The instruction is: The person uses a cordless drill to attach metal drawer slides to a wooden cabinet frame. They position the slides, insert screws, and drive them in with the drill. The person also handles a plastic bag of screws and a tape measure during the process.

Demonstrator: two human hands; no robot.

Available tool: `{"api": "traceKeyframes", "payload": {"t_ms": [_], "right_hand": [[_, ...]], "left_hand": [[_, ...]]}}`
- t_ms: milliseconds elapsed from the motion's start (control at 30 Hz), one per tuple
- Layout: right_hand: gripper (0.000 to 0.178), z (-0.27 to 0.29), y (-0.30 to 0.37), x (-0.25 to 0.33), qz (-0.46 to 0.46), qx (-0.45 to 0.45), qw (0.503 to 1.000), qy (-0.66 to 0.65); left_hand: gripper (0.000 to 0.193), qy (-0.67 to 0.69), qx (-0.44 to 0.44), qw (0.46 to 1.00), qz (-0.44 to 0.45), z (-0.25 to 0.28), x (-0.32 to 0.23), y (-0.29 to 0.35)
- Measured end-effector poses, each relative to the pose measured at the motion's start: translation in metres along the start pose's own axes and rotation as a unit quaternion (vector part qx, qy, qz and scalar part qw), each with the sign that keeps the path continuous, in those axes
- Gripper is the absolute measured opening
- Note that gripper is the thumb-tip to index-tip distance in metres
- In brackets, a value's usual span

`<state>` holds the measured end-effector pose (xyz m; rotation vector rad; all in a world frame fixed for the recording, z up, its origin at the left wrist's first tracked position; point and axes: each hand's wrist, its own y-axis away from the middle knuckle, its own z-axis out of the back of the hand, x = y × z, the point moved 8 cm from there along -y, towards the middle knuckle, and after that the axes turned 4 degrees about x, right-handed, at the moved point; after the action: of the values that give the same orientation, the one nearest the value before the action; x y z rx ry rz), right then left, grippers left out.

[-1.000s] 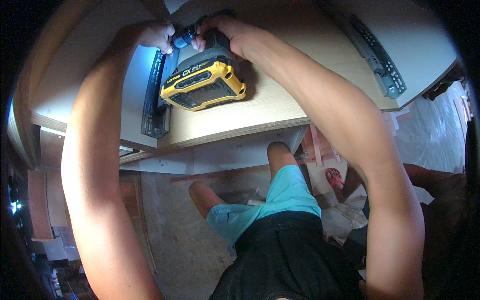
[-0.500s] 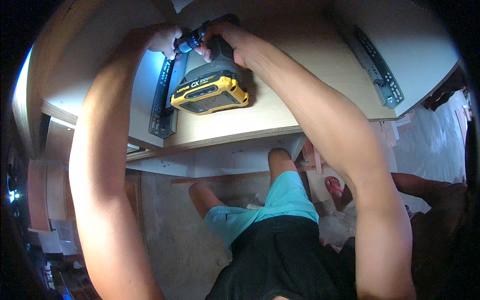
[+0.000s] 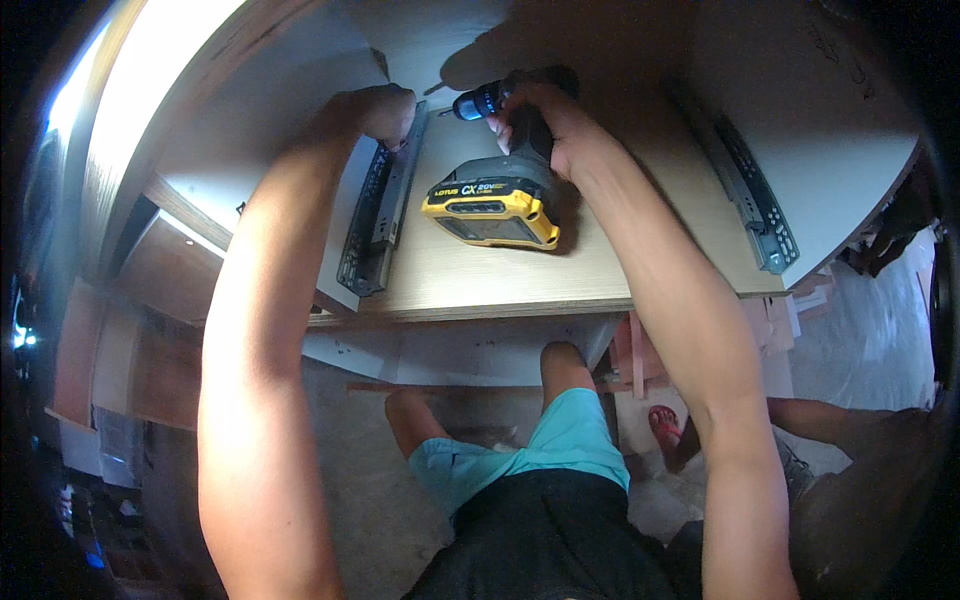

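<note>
A yellow-and-black cordless drill [image 3: 492, 214] is in my right hand [image 3: 545, 118], whose fingers wrap its grip. Its chuck points left toward my left hand, and its bit tip stands apart from the side wall. My left hand [image 3: 388, 115] is closed with fingers curled over the far end of the left drawer slide [image 3: 378, 215]; what they hold, if anything, is hidden. That dark metal slide runs along the cabinet's left panel, its inner rail pulled partly out of line. The matching right drawer slide [image 3: 755, 200] is on the right panel.
The pale wooden cabinet floor [image 3: 480, 285] lies under the drill, ending at a front edge near me. A person [image 3: 860, 490] is close by at my lower right, with a foot in a red sandal [image 3: 665, 425]. Boards [image 3: 160, 370] stand at the left.
The drill has drawn back to the right, away from my left hand, which earlier was at its bit tip. My left hand now shows as a closed fist by the slide. The view has shifted.
</note>
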<state>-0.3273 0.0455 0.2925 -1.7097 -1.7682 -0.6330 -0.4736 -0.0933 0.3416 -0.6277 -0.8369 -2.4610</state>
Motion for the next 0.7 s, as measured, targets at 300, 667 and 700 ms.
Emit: {"api": "traceKeyframes", "payload": {"t_ms": [300,667,700], "right_hand": [[0.024,0.004,-0.001,-0.004,-0.017,0.041,0.999,-0.011],[0.027,0.032,-0.025,-0.023,-0.078,-0.027,0.995,-0.062],[0.026,0.029,-0.026,-0.022,-0.057,-0.018,0.998,-0.031]], "left_hand": [[0.016,0.148,0.0,0.987,0.064,0.011,-0.009,0.004],[0.03,0.335,-0.41,0.83,0.174,0.065,-0.059,0.088],[0.033,0.41,-0.467,0.774,0.123,0.055,-0.08,0.112]]}}
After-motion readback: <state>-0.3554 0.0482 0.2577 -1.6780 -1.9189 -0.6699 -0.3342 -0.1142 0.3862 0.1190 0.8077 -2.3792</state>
